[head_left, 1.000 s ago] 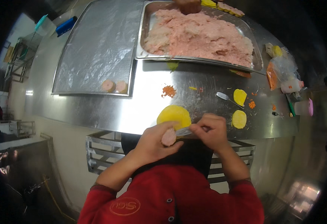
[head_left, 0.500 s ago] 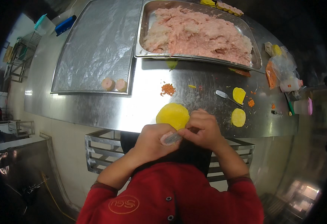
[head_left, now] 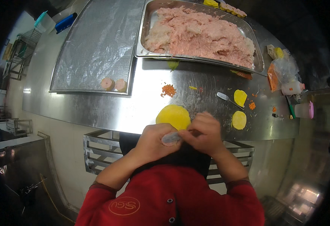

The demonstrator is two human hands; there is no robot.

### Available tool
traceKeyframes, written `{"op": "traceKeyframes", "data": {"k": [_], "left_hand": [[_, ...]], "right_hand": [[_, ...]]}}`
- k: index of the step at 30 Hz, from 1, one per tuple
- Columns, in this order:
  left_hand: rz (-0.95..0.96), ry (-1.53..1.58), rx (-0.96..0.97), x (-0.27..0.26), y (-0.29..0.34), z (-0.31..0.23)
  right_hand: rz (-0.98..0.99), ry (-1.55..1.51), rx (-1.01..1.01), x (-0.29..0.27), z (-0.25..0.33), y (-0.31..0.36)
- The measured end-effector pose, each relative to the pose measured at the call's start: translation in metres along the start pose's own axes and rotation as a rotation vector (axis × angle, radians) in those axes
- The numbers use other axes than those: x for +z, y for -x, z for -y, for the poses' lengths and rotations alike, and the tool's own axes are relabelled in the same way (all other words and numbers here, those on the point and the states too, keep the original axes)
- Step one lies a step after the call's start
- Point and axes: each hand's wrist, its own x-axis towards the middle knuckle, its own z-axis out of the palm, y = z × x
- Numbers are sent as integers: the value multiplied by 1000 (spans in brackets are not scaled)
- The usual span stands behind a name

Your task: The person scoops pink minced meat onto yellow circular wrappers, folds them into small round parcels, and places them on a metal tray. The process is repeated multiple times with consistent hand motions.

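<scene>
My left hand is curled around a small dumpling with pink meat showing at its open top. Pinched in my right hand is a small spatula, its flat metal blade lying across the meat. The handle is hidden by my fingers. Just beyond both hands lies a stack of round yellow wrappers. Two formed dumplings stand at the near right corner of the perforated tray. A big steel pan at the back is heaped with pink minced meat.
Diced orange bits lie on the steel table. To the right are another spatula, smaller yellow wrappers and a green-handled knife. Plastic bags and a pink-lidded container stand by the right edge.
The spatula blade has shifted slightly over the meat, and my right hand has moved a little left with it. My left hand keeps its hold on the dumpling.
</scene>
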Motion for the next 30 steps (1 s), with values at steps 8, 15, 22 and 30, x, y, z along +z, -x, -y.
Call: {"op": "traceKeyframes", "data": {"k": [8,15,22,30], "left_hand": [[2,23,24,0,0,10],[-97,134,-152,-12,2,20],[-176,-30,98,-39,-9,55],[-213,5,-47,-44,-4,75]], "right_hand": [[-7,-3,87,2,2,1],[9,-1,388,-11,-2,-6],[-125,179,262,-30,-4,-81],[-45,722,111,-4,-39,-212]]}}
